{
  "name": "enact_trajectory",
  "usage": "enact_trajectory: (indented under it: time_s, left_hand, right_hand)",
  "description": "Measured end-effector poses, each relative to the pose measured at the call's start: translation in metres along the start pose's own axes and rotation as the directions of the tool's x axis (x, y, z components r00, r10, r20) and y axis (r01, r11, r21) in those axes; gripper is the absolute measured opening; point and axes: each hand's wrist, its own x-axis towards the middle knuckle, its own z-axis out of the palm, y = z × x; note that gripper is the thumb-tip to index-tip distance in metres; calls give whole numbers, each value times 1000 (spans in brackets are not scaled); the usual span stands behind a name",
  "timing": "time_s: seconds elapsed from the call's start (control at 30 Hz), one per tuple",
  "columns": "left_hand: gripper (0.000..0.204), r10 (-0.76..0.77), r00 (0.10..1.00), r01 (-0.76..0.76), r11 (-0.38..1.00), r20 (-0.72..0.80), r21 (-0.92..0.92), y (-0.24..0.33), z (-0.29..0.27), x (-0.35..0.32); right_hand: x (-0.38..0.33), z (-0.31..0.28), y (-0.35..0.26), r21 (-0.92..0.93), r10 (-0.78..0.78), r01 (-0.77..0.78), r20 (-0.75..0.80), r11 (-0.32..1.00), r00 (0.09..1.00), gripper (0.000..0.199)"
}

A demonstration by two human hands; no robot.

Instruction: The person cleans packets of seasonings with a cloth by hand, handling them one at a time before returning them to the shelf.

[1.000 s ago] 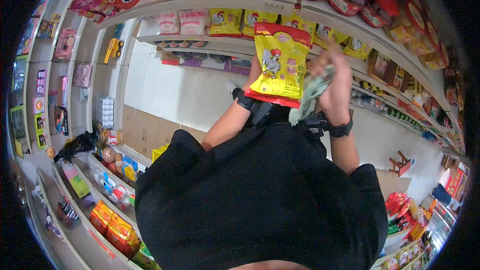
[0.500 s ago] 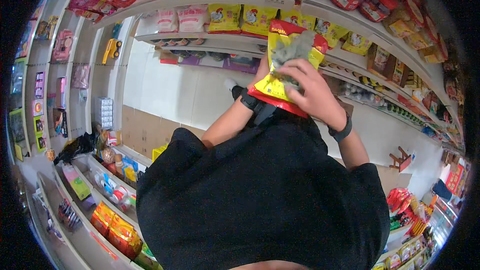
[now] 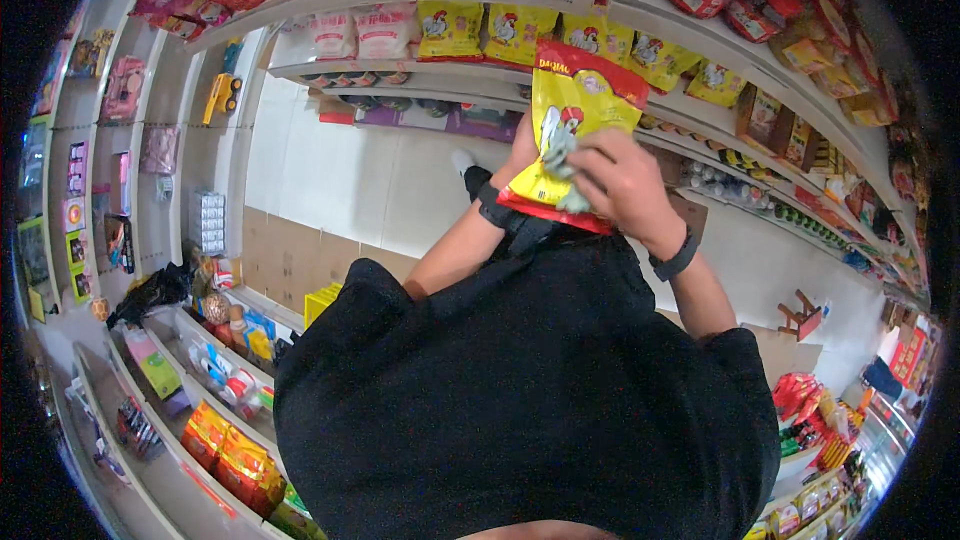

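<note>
A yellow and red snack bag (image 3: pixel 578 105) is held upright in front of my chest. My left hand (image 3: pixel 521 152) grips its left edge from behind, mostly hidden by the bag. My right hand (image 3: pixel 620 180) presses a crumpled grey-green cloth (image 3: pixel 566 156) against the bag's front. Both wrists carry dark bands. My black shirt fills the lower part of the view.
A shelf (image 3: pixel 520 70) ahead carries rows of similar yellow bags (image 3: pixel 449 28) and pale pink bags (image 3: pixel 356 32). Red packets and jars line the top shelf. Low shelves at left hold orange packs (image 3: pixel 228 452) and small goods. A wooden stool (image 3: pixel 800 314) stands on the floor at right.
My right hand came from beside the bag onto its front and now rubs the cloth lower on it. The bag has tilted slightly and shifted a little right.
</note>
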Motion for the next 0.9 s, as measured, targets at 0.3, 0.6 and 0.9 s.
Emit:
enact_trajectory:
  time_s: [0.3,0.6,0.9]
  left_hand:
    - [47,6,1000,-4,935,-5,356,4,11,-18]
    - [48,51,978,39,907,-201,420,1,30,-26]
    - [59,52,991,-24,975,124,-221,14,2,-9]
  right_hand:
    - [15,-3,6,58,45,-45,1,997,999,24]
    - [29,12,-9,106,30,-12,-168,994,985,27]
    - [2,20,-22,315,-133,105,69,943,989,32]
